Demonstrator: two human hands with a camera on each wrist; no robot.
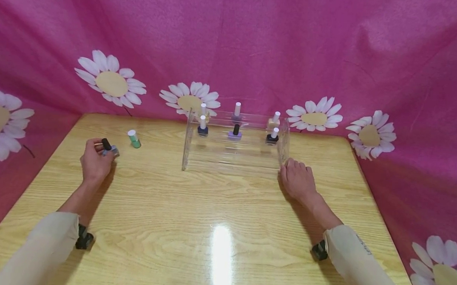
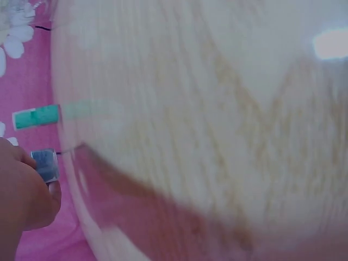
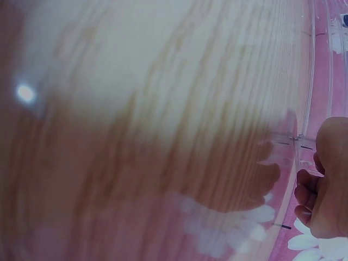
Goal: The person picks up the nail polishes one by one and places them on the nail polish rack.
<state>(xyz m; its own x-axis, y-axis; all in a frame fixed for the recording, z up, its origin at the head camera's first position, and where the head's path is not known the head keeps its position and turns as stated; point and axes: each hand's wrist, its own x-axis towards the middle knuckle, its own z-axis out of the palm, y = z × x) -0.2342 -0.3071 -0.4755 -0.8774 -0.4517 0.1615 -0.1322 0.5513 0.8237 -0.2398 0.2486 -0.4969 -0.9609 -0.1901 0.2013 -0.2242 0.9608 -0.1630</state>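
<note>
In the head view, my left hand (image 1: 95,161) pinches a nail polish bottle (image 1: 115,150) with a black cap and light blue polish, tilted, at the table's left side. The left wrist view shows this bottle (image 2: 45,165) between thumb and fingers. Just right of the hand stands a green nail polish bottle (image 1: 135,140) with a white cap. My right hand (image 1: 298,179) grips the front right corner of a clear stepped rack (image 1: 231,161). In the right wrist view its fingers (image 3: 305,196) are curled at the rack's edge; the exact contact is partly hidden.
Several nail polish bottles stand on the rack's upper steps, among them a lilac one (image 1: 235,134) with a black cap and a dark one (image 1: 203,130) with a white cap. The wooden table (image 1: 163,224) ends at a pink flowered cloth (image 1: 255,46) behind and beside it.
</note>
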